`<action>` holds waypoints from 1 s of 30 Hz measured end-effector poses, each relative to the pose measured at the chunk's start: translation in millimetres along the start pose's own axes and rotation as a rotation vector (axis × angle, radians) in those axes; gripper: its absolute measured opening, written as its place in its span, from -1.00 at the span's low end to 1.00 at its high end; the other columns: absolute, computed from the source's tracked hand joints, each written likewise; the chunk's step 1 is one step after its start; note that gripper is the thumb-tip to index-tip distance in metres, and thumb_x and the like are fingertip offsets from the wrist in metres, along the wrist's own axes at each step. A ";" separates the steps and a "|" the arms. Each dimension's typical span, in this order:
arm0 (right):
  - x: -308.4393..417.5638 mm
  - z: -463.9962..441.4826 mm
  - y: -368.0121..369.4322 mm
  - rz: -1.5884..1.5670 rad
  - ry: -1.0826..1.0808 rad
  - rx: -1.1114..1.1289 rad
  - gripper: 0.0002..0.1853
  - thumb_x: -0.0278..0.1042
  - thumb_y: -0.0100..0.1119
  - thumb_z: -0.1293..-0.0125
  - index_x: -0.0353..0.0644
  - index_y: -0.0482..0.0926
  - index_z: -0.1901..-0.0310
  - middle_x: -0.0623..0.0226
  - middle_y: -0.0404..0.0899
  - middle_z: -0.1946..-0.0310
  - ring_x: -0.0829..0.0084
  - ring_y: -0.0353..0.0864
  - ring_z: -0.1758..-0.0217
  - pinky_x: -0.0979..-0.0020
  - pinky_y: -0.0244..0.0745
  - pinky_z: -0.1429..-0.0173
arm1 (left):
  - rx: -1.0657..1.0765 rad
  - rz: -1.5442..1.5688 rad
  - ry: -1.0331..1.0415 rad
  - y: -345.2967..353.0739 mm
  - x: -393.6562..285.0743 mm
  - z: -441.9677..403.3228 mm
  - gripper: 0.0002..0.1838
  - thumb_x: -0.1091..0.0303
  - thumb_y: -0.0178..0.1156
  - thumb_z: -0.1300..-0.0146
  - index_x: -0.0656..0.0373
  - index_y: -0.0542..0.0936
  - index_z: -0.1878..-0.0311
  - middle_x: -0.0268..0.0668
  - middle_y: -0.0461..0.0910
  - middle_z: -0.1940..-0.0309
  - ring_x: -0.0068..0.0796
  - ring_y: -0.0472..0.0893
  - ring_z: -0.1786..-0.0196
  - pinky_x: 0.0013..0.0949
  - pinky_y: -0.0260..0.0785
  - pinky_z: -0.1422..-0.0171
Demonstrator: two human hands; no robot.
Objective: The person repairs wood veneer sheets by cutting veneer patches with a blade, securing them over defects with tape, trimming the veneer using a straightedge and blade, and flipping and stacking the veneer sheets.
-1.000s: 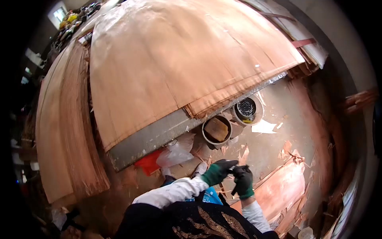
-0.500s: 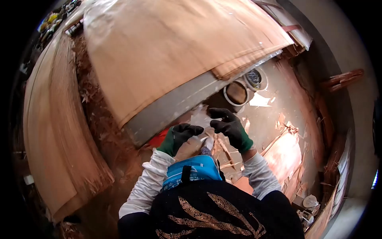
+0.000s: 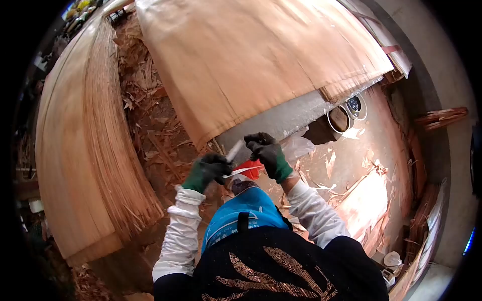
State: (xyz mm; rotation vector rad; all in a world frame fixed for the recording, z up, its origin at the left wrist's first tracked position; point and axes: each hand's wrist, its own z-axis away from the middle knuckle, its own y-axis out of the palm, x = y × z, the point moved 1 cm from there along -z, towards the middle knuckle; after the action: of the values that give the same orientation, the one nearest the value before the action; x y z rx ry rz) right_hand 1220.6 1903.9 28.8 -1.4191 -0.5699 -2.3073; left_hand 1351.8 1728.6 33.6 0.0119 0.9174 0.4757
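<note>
Both hands wear dark gloves with green cuffs and are raised in front of the blue apron (image 3: 240,210). My left hand (image 3: 207,171) is closed around a white strip or roll (image 3: 234,151), which slants up from its fingers toward the other hand. A thin white band (image 3: 243,171) trails to the right beneath it. Just right of the roll's upper end, my right hand (image 3: 266,151) has its fingers bent together; what they pinch is too small to make out. Behind the hands lies a red bag (image 3: 251,169) on the floor, below the veneer-covered table.
Large veneer sheets (image 3: 261,55) cover the table (image 3: 281,116). A tall veneer stack (image 3: 85,145) stands left, with scraps (image 3: 155,130) between. Two buckets (image 3: 338,120) (image 3: 356,106) sit by the table's edge. A clear plastic bag (image 3: 297,145) and a bright veneer piece (image 3: 366,200) lie right.
My hands came apart, then moved closer again, higher and farther left. The white roll now shows between them. The view has shifted, so the buckets appear farther right.
</note>
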 end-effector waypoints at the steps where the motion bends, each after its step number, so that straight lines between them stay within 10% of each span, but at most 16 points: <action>1: -10.2 -16.3 6.9 -0.043 -0.028 0.039 -0.77 -0.51 0.22 -0.22 -0.25 0.59 0.07 0.36 0.65 0.21 0.56 0.56 0.39 0.52 0.48 0.33 | -0.047 -0.013 -0.002 -26.1 -1.0 -8.8 -0.87 0.56 0.25 -0.14 0.30 0.57 0.22 -0.13 0.65 0.46 -0.36 0.66 0.46 -0.35 0.54 0.38; 8: -49.0 -112.7 69.5 0.417 -0.210 0.332 -0.70 -0.62 0.10 -0.14 -0.31 0.60 0.06 0.25 0.68 0.12 0.48 0.63 0.17 0.44 0.58 0.17 | -0.243 -0.121 0.041 -114.9 -34.0 -59.0 -0.85 0.55 0.21 -0.15 0.32 0.58 0.18 -0.15 0.66 0.44 -0.42 0.61 0.53 -0.38 0.47 0.43; 17: -21.3 -126.1 58.4 0.281 0.217 0.147 -0.72 -0.56 0.08 -0.25 -0.35 0.57 0.00 0.22 0.68 0.14 0.43 0.63 0.17 0.38 0.61 0.19 | 0.047 -0.250 -0.016 -62.3 -77.2 -180.2 -0.88 0.57 0.16 -0.24 0.31 0.55 0.15 -0.15 0.64 0.35 -0.31 0.70 0.34 -0.36 0.57 0.46; 23: -38.7 -124.0 38.7 0.300 0.127 0.156 -0.69 -0.57 0.09 -0.23 -0.36 0.52 -0.03 0.16 0.66 0.13 0.47 0.62 0.16 0.40 0.59 0.14 | 0.038 -0.225 -0.064 -55.0 -70.2 -212.6 -0.82 0.50 0.18 -0.26 0.25 0.56 0.07 -0.20 0.63 0.35 -0.38 0.66 0.40 -0.39 0.53 0.48; 30: 24.9 -130.7 34.6 1.011 -0.644 -0.212 -0.48 -0.44 0.20 -0.04 -0.04 0.52 -0.13 0.18 0.56 -0.07 0.18 0.55 -0.10 0.20 0.46 -0.10 | 0.236 0.012 -0.014 -64.3 -68.0 -211.6 -0.61 0.55 0.17 -0.23 0.19 0.51 -0.15 -0.24 0.62 0.24 -0.40 0.67 0.34 -0.36 0.54 0.43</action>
State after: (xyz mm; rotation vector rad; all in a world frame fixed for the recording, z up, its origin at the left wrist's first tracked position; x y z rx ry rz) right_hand 1129.6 1804.2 2.5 -1.9354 0.2453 -1.1268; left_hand 1180.1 1603.6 -58.4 0.2356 0.9563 0.3760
